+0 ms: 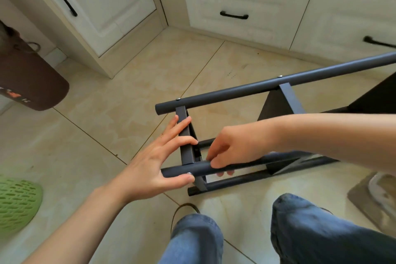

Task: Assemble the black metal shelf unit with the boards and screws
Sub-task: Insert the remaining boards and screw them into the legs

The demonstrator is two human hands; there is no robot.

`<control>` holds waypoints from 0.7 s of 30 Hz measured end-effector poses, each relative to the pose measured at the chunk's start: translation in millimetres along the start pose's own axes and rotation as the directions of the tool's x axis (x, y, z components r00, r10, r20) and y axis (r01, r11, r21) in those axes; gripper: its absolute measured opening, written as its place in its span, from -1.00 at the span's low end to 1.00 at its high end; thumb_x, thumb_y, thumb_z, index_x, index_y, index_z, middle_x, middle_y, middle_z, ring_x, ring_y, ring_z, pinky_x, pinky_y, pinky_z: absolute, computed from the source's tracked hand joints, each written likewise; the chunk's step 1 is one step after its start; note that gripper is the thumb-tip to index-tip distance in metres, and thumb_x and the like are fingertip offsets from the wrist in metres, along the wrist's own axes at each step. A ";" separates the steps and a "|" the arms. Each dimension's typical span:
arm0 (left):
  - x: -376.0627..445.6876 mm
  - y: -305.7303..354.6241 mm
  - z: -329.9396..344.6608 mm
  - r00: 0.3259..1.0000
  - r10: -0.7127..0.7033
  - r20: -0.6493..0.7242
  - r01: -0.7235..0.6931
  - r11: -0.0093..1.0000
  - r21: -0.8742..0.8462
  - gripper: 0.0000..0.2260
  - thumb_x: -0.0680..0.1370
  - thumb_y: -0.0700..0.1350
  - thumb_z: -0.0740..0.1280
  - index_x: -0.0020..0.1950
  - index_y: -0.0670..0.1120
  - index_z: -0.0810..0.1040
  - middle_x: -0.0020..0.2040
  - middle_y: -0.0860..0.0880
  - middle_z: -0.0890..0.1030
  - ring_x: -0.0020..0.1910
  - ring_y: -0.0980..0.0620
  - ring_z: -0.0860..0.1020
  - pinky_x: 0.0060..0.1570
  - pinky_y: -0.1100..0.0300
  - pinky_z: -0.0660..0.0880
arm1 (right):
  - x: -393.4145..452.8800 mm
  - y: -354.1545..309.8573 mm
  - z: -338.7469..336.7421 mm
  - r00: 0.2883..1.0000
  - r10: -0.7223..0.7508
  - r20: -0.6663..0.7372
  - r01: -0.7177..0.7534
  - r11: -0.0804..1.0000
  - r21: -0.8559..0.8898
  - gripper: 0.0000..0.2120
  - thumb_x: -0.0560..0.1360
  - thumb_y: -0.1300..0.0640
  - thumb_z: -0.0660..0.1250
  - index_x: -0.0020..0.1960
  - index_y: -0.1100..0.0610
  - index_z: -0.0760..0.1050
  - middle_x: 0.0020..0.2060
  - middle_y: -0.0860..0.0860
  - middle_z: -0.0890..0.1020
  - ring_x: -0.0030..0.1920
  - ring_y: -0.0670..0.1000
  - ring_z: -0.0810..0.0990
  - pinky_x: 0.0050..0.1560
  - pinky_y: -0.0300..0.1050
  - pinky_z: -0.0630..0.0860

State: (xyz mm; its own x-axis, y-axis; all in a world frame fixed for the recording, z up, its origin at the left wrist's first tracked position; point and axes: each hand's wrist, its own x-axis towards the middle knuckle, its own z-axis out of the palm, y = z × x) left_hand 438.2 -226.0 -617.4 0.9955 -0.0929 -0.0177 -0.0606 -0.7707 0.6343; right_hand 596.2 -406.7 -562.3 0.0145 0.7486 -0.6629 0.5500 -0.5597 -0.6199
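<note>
I'm crouching over the black metal shelf frame (267,126), which is lying on its side on the beige tiled floor (120,100) just ahead of my knees. My left hand (158,156) is spreading flat against the end crossbar (186,135), thumb pressing a silver screw head (189,173) on the near round tube (192,170). My right hand (231,148) is wrapping its fingers around that same tube, just beside my left.

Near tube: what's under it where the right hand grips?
Right hand wraps the near tube; fingertips poke out below, above the lower tube and floor. Tube underside there is covered.
</note>
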 end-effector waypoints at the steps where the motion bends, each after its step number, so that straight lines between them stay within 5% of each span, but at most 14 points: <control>1: -3.2 2.4 1.3 1.000 -0.026 -0.006 0.026 1.000 -0.006 -0.48 0.47 0.26 0.38 0.40 0.34 0.34 0.61 0.32 0.00 0.61 0.22 -0.08 0.43 0.08 0.15 | -5.9 -2.4 4.9 0.999 0.006 -0.045 -0.010 0.998 -0.068 -0.74 0.63 0.03 0.22 0.22 0.09 0.58 -0.15 -0.06 0.65 -0.12 -0.08 0.61 -0.12 -0.24 0.48; 4: -15.0 8.2 7.7 0.991 -0.123 -0.054 0.120 0.991 -0.057 -0.37 0.47 0.33 0.33 0.50 0.43 0.17 0.59 0.39 -0.03 0.57 0.32 0.03 0.46 -0.06 0.25 | -25.4 -1.6 15.3 0.987 0.039 -0.158 -0.071 0.977 -0.201 -0.71 0.62 0.06 0.23 0.29 0.11 0.51 0.01 0.08 0.64 -0.02 0.07 0.61 -0.02 -0.11 0.53; 7: -25.2 18.4 22.7 0.949 -0.250 -0.192 0.196 0.945 -0.263 -0.18 0.41 0.30 0.41 0.54 0.44 0.01 0.57 0.41 0.06 0.54 0.29 0.19 0.46 -0.07 0.30 | -40.1 5.8 24.6 0.967 0.046 -0.250 -0.109 0.964 -0.244 -0.73 0.62 0.07 0.22 0.29 0.08 0.48 -0.04 0.05 0.61 -0.06 0.07 0.58 -0.02 -0.08 0.53; 12: -35.4 30.8 52.0 0.807 -0.454 -0.378 0.153 0.779 -0.608 -0.09 0.34 0.08 0.57 0.46 0.49 0.05 0.48 0.39 0.30 0.30 0.34 0.49 0.15 0.37 0.49 | -46.6 22.5 43.4 0.906 0.025 -0.422 -0.146 0.955 -0.258 -0.79 0.62 0.02 0.21 0.23 0.01 0.44 -0.05 -0.01 0.56 -0.07 0.05 0.54 -0.01 0.02 0.56; 17: -40.1 27.7 85.0 0.718 -0.658 -0.227 0.217 0.522 -0.825 -0.10 0.24 -0.03 0.60 0.42 0.36 0.19 0.26 0.15 0.57 0.19 0.16 0.63 -0.05 0.40 0.56 | -39.0 32.5 53.2 0.868 0.000 -0.496 -0.142 0.958 -0.249 -0.80 0.65 0.01 0.16 0.25 -0.02 0.41 0.04 -0.06 0.49 0.06 0.04 0.47 0.12 0.04 0.38; 21: -24.8 23.4 107.3 0.710 -0.703 -0.033 0.511 0.546 -0.664 -0.15 0.36 -0.08 0.63 0.54 0.11 0.24 0.48 0.09 0.40 0.48 0.02 0.39 0.38 0.08 0.42 | -35.5 37.0 53.5 0.817 -0.012 -0.576 -0.122 0.973 -0.194 -0.79 0.64 -0.01 0.18 0.25 -0.05 0.44 -0.02 -0.12 0.46 0.07 0.00 0.45 0.08 -0.01 0.22</control>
State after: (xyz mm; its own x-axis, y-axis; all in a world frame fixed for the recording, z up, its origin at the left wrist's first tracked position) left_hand 404.3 -309.4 -685.1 0.7518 0.4969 -0.4334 0.5234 -0.0500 0.8506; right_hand 571.3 -473.0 -584.2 0.4863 0.8236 -0.2920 0.6959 -0.5671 -0.4406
